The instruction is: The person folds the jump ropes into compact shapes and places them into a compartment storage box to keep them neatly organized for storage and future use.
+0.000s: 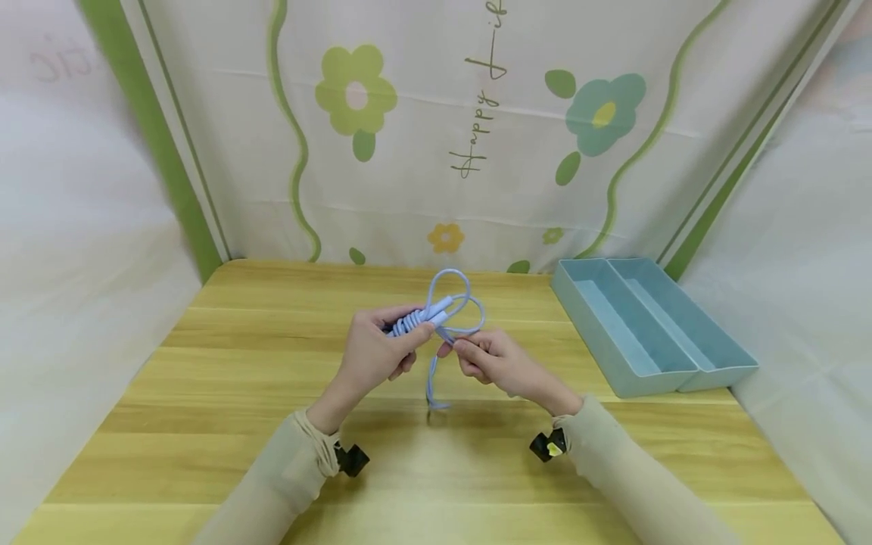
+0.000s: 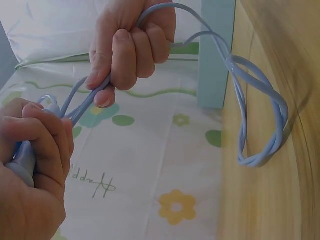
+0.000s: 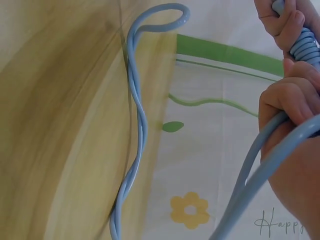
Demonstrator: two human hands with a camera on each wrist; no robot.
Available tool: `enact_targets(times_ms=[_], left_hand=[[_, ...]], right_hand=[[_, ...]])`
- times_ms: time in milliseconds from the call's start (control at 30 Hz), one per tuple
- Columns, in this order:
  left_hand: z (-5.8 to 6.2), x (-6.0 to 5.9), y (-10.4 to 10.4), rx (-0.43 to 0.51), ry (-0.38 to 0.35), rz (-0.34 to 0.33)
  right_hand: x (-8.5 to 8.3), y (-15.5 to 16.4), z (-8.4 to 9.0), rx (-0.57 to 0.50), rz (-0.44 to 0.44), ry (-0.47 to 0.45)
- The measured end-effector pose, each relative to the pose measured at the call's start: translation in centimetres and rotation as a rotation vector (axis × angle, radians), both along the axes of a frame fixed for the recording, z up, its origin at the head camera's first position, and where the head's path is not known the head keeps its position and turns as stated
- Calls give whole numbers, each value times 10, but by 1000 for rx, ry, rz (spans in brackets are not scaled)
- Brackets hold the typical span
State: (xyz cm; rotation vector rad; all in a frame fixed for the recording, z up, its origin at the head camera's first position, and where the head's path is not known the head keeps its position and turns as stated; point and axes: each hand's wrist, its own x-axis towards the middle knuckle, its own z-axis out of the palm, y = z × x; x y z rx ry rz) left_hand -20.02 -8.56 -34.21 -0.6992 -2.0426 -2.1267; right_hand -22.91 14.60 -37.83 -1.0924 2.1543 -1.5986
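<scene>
A light-blue cord (image 1: pixel 409 323) is wound in tight coils around two thick, tapered ends (image 1: pixel 439 308) of the same colour. My left hand (image 1: pixel 378 348) grips this wound bundle, the thumb lying along it. Just right of it, my right hand (image 1: pixel 493 359) pinches the cord between thumb and forefinger. Two loose loops stand up above the hands. A doubled, twisted length (image 2: pixel 275 115) hangs below my right hand in the left wrist view. The right wrist view shows the hanging loop (image 3: pixel 140 120) and the coils between my hands. My palms hide part of the bundle.
Two blue-green trays (image 1: pixel 633 325) stand side by side at the right rear of the wooden table (image 1: pixel 272 424). Behind the table hangs a white cloth (image 1: pixel 422 166) printed with flowers and lettering. Pale cloth walls flank both sides.
</scene>
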Motion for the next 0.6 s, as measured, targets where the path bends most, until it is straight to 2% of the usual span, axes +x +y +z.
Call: enact_targets(times_ms=[133, 267, 467, 600], left_hand=[[1, 0, -2, -14, -17, 41], [0, -1, -3, -60, -1, 117], [-18, -16, -3, -154, 122, 205], [-23, -20, -5, -219, 206, 199]], right_hand=[[3, -1, -5, -19, -20, 12], [6, -4, -9, -49, -58, 70], [14, -7, -8, -44, -152, 114], [17, -6, -4, 0, -191, 113]])
